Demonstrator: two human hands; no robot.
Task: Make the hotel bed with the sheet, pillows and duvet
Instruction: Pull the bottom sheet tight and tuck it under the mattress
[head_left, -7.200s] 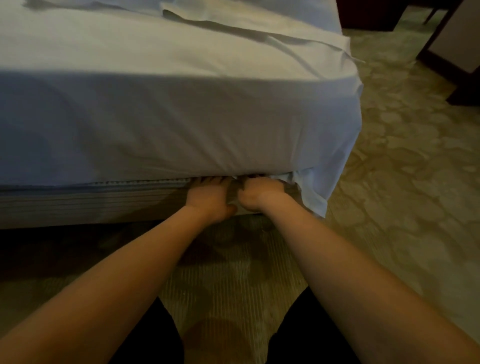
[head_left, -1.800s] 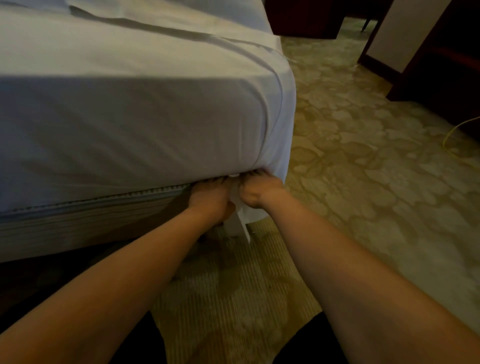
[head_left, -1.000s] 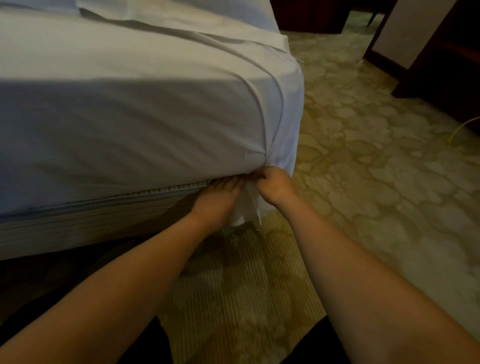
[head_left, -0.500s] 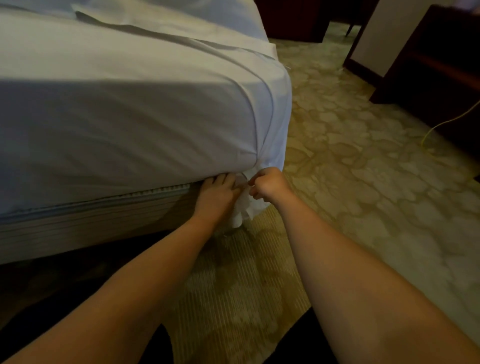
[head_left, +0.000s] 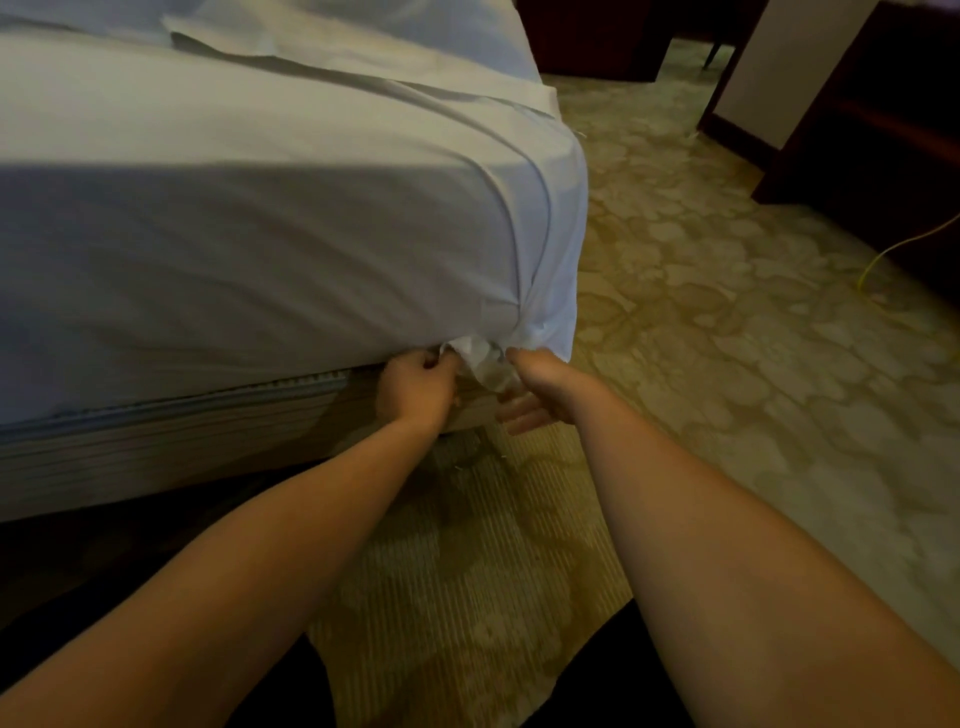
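A white sheet (head_left: 270, 249) covers the mattress and hangs down its near side, gathered into folds at the right corner (head_left: 540, 306). A bunched loose end of the sheet (head_left: 480, 358) hangs below the mattress edge at that corner. My left hand (head_left: 415, 389) is closed on this bunch from the left. My right hand (head_left: 540, 389) is just right of the bunch, thumb up against the sheet, fingers spread below. More white bedding (head_left: 337, 36) lies on top of the bed at the back.
The striped bed base (head_left: 156, 436) shows under the mattress. Patterned beige carpet (head_left: 727, 312) spreads to the right. Dark wooden furniture (head_left: 883, 130) stands at the far right, with a yellow cable (head_left: 893, 249) on the floor beside it.
Both hands have worked along the mattress edge to the right corner. The hanging flap has been gathered into a bunch, and my right hand's fingers have opened downward.
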